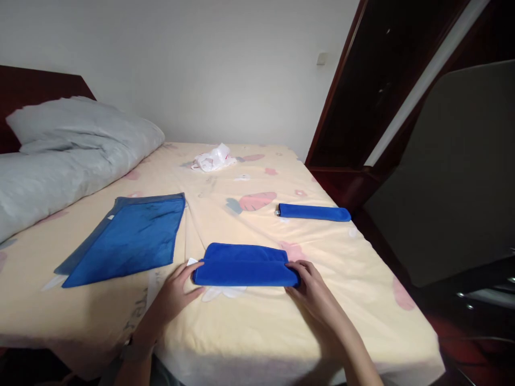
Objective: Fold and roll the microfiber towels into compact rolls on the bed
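Note:
A blue cloth (245, 265) lies partly folded near the front of the bed, its near part doubled over in a wide band and a white tag at its left end. My left hand (177, 292) is at the cloth's left end, thumb and fingers apart around the corner. At the right end, my right hand (309, 284) pinches the folded edge, thumb below and fingers on top. Farther back on the right lies a narrow folded blue cloth (314, 212). On the left a flat blue pouch (137, 236) with a see-through dark margin rests on the sheet.
The bed (241, 343) has a cream sheet with carrot and flower prints. A crumpled white plastic bag (215, 158) sits near the wall. A grey quilt (80, 145) is heaped at the left. The bed's right edge drops off beside dark furniture (341, 107).

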Action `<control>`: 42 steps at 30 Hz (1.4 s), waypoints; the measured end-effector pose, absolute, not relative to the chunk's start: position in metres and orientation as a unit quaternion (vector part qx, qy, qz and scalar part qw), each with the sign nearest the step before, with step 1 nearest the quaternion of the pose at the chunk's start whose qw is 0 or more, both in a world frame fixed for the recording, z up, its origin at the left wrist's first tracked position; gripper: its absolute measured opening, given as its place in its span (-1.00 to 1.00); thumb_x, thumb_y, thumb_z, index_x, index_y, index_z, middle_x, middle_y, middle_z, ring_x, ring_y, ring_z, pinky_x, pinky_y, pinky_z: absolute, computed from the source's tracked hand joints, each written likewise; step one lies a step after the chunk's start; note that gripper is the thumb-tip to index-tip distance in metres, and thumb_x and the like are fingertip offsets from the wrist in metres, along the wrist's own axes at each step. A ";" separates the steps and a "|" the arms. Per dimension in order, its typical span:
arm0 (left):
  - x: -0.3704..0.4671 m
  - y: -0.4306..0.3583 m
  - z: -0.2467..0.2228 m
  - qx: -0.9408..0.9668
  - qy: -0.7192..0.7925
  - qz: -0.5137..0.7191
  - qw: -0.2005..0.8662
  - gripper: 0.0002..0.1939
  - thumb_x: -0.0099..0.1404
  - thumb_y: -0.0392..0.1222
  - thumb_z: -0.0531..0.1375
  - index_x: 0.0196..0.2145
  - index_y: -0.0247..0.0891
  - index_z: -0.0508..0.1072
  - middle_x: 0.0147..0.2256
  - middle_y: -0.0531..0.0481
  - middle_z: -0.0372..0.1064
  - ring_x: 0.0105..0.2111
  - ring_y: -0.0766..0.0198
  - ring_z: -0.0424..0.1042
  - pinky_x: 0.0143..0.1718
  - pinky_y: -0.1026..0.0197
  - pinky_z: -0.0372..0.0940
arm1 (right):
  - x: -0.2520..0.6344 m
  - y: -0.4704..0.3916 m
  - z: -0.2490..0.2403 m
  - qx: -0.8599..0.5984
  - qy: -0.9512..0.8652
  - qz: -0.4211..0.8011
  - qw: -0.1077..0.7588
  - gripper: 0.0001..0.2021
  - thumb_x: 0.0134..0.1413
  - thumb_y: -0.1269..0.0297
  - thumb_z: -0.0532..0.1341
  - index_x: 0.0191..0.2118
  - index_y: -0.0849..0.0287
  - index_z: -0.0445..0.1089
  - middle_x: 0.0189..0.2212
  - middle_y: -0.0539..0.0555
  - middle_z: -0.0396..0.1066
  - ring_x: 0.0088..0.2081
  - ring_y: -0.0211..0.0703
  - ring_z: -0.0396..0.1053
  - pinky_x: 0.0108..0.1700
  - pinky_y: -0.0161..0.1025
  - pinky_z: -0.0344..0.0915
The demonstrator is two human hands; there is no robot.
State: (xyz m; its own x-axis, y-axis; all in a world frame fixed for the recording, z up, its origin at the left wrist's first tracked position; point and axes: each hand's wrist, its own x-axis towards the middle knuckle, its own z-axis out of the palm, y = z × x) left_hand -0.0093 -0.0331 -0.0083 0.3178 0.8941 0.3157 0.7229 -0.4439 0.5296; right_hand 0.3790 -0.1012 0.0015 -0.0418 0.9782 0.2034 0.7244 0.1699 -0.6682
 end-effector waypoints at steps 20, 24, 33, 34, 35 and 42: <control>-0.009 -0.019 -0.018 0.764 0.518 0.317 0.216 -0.70 0.32 -0.09 0.12 -0.02 -0.19 0.36 0.01 -0.12 0.38 0.08 0.12 0.36 0.13 0.08 0.25 | 0.372 -0.106 0.015 -0.593 -0.675 0.302 0.319 -0.70 0.12 0.23 0.16 0.00 0.06 0.37 -0.05 0.11 0.44 -0.04 0.03 0.39 -0.03 -0.12 0.31; 0.001 0.000 -0.014 0.739 0.568 0.312 0.183 -0.63 0.35 0.11 0.04 -0.14 -0.24 0.40 -0.22 -0.11 0.44 -0.19 0.12 0.47 -0.11 0.14 0.34 | 0.368 -0.089 0.007 -0.646 -0.593 0.318 0.360 -0.63 0.24 0.03 0.07 0.01 0.14 0.38 -0.12 0.14 0.50 -0.10 0.04 0.44 -0.10 -0.17 0.31; 0.014 0.021 0.003 0.701 0.677 0.155 0.160 -0.57 0.33 0.23 -0.02 -0.41 -0.16 0.33 -0.45 -0.04 0.47 -0.36 0.09 0.51 -0.39 0.24 0.18 | 0.356 -0.060 0.008 -0.775 -0.528 0.245 0.247 -0.54 0.19 -0.13 0.04 -0.03 0.09 0.42 -0.17 0.21 0.53 -0.13 0.21 0.47 -0.20 -0.10 0.26; 0.015 0.021 0.001 0.698 0.673 0.173 0.173 -0.59 0.32 0.22 0.01 -0.41 -0.16 0.32 -0.44 -0.03 0.47 -0.36 0.11 0.52 -0.40 0.25 0.19 | 0.354 -0.059 0.008 -0.784 -0.524 0.237 0.235 -0.51 0.18 -0.15 0.04 0.02 0.08 0.39 -0.18 0.22 0.53 -0.15 0.23 0.47 -0.22 -0.09 0.26; 0.015 0.021 -0.002 0.691 0.665 0.198 0.200 -0.61 0.30 0.21 0.04 -0.40 -0.16 0.31 -0.44 -0.02 0.48 -0.37 0.12 0.52 -0.41 0.25 0.21 | 0.352 -0.058 0.007 -0.791 -0.519 0.230 0.229 -0.48 0.18 -0.17 0.03 0.06 0.08 0.36 -0.19 0.23 0.53 -0.16 0.25 0.47 -0.23 -0.08 0.26; 0.037 0.032 -0.010 0.476 0.616 0.456 0.432 -0.45 0.07 0.23 0.26 -0.17 -0.16 0.19 -0.43 0.05 0.45 -0.57 0.16 0.52 -0.66 0.27 0.28 | 0.336 -0.051 -0.007 -0.754 -0.482 0.240 0.377 -0.57 0.17 -0.10 0.09 0.04 0.03 0.25 -0.14 0.17 0.50 -0.16 0.14 0.48 -0.20 -0.08 0.32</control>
State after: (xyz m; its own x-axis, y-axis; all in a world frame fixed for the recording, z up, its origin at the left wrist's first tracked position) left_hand 0.0374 0.0323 -0.0099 -0.1737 0.9799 -0.0981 0.1927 0.1315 0.9724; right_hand 0.3363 -0.0508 -0.0072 0.4208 0.9071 0.0015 0.5454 -0.2517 -0.7995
